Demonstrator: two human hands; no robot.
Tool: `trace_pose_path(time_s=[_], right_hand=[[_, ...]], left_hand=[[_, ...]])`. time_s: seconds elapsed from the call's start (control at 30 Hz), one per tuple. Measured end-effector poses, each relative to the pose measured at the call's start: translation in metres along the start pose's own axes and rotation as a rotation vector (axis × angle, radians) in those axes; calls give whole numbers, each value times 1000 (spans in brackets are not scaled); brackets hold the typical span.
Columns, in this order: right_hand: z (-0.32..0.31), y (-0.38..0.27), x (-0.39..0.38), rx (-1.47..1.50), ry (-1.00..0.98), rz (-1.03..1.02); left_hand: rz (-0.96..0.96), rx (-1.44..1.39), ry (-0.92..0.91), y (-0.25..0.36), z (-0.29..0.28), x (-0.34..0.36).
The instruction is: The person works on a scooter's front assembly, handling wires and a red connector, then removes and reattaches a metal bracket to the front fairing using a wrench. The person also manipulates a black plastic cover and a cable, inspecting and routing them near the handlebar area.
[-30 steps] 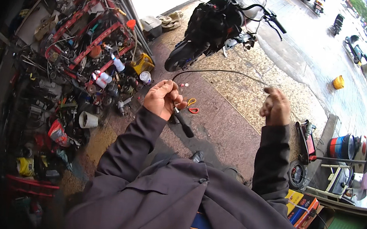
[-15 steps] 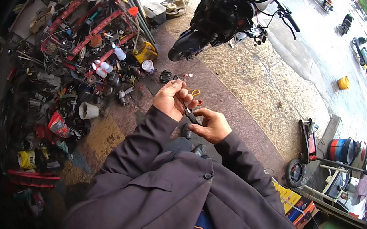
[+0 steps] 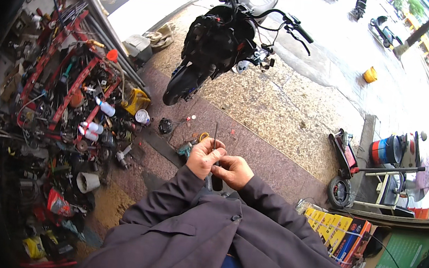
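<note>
Left hand [image 3: 204, 157] holds cable [image 3: 215, 135], wide paving [image 3: 274, 116] stretching ahead.

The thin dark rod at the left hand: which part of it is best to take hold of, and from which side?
The rod is probably best pinched on its exposed part, coming from the right: that part is slim and extends forward past the left hand, which crowds its left side.

Right hand [image 3: 234, 172] nearer left hand [image 3: 204, 158]
</note>
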State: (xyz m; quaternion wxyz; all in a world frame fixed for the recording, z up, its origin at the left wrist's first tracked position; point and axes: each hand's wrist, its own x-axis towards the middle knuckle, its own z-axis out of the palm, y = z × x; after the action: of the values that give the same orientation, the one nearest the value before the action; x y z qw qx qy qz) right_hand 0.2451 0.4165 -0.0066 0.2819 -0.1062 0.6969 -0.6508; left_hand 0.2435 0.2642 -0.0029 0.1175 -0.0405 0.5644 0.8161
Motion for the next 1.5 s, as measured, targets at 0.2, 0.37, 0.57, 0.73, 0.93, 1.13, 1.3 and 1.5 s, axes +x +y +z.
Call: trace_pose_path(time_s=[0.2, 0.37, 0.57, 0.73, 0.93, 1.13, 1.3, 1.5], right_hand=[[-30, -4, 9, 13, 85, 36], [-85, 5, 17, 218, 175, 231], [-182, 39, 47, 397, 291, 199], [-283, 51, 74, 414, 274, 227], [-392, 76, 69, 384, 438, 352], [-436, 97, 58, 458, 564, 458], [-442, 91, 69, 452, 526, 503], [-430, 71, 87, 420, 479, 409]], left_hand=[[-126, 19, -88, -7, 8, 39], [-194, 101, 66, -18, 3, 94], [45, 765, 282, -33, 1, 217], [118, 1274, 359, -47, 25, 339], [66, 1414, 452, -70, 37, 465], [22, 1540, 462, -90, 26, 530], [36, 1434, 480, -82, 22, 537], [213, 1221, 252, -49, 38, 517]])
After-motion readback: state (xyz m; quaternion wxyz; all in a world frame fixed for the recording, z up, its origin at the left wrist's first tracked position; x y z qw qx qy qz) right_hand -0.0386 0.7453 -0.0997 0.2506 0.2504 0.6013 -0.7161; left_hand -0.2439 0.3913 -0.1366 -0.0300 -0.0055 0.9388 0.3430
